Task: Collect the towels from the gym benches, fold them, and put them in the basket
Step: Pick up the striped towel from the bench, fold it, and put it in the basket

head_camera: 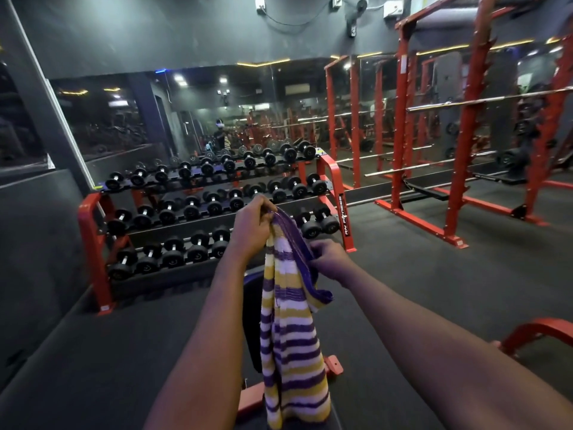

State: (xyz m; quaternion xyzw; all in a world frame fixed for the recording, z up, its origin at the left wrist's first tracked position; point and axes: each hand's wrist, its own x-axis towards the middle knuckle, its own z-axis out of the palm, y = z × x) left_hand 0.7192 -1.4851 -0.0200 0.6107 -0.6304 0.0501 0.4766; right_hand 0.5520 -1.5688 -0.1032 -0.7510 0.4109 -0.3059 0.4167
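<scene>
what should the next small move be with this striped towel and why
Probably draw the right hand sideways along the purple edge, away from the left hand, to spread the striped towel open. Both hands grip it near the top, close together, and it hangs bunched over the bench, so it looks unready to fold. No basket is in view.

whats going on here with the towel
A person in a gym holds up a striped towel in purple, yellow and white. The left hand grips its top end, the right hand pinches an edge a little lower, and the rest hangs down over a bench. It is not folded yet. A dumbbell rack stands ahead; no basket is in view.
</scene>
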